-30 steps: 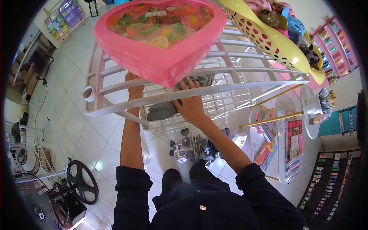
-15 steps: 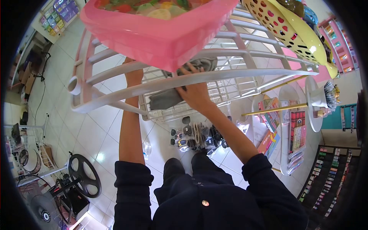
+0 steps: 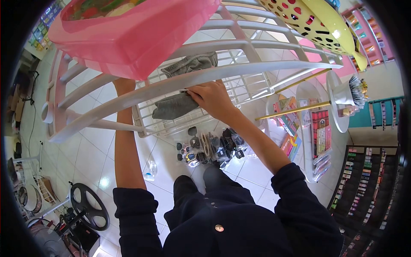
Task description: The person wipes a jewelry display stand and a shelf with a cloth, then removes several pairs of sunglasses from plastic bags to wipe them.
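Note:
My right hand (image 3: 210,97) grips a grey cloth (image 3: 173,106) that lies on the lower shelf of a white plastic rack (image 3: 239,66). Part of the cloth (image 3: 191,64) shows again behind the rack's front bar. My left hand (image 3: 122,84) reaches under a pink heart-shaped tray (image 3: 141,34) on the rack's upper shelf and is mostly hidden by it. The tray holds colourful small items.
A yellow perforated basket (image 3: 317,25) sits on the rack at the right. Packaged small goods (image 3: 207,147) lie on the tiled floor by my feet. A round display stand (image 3: 342,100) and shelves of goods (image 3: 364,180) are to the right. A fan (image 3: 87,205) lies at lower left.
My view has dropped and the tray has slid up and left in the picture. My right hand has pulled the cloth toward me along the lower shelf.

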`<state>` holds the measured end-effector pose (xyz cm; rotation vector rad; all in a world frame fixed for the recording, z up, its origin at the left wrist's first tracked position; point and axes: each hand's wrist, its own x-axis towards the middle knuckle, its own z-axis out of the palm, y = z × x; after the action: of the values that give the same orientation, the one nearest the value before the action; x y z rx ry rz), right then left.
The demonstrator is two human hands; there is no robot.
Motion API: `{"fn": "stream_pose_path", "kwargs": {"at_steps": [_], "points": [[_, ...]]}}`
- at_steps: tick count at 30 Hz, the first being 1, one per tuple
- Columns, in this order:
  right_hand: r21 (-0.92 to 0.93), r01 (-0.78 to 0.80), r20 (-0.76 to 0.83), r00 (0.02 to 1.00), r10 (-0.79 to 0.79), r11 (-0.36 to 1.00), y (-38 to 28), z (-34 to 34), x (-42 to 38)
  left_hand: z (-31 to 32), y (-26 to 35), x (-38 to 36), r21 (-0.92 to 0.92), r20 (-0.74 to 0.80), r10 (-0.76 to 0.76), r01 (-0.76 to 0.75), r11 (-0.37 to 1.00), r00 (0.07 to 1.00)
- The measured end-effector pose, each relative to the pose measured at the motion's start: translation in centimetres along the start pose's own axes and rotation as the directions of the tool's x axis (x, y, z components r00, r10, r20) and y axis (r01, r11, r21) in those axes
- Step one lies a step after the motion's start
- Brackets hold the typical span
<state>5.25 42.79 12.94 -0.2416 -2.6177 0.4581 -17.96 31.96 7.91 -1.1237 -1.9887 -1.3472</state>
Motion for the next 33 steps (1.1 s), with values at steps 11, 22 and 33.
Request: {"fn": "stream_pose_path", "kwargs": {"at_steps": [11, 22, 33], "points": [[0.997, -0.058, 0.0, 0.628, 0.778, 0.047, 7.6, -7.3, -2.6, 0.6, -1.3, 1.6, -0.016, 0.003, -0.04, 0.04, 0.999, 0.999], [-0.354, -0.428, -0.004, 0.89, 0.457, 0.832, 8.9, -3.2, -1.4, -0.4, -1.1, 0.7, -0.02, 0.008, -0.073, 0.073, 0.997, 0.997], [-0.051, -0.244, -0.03, 0.97, 0.243, 0.968, 0.4, 0.7, 0.9, -0.4, -1.3, 0.9, -0.043, 0.046, -0.09, 0.092, 0.995, 0.995]]}}
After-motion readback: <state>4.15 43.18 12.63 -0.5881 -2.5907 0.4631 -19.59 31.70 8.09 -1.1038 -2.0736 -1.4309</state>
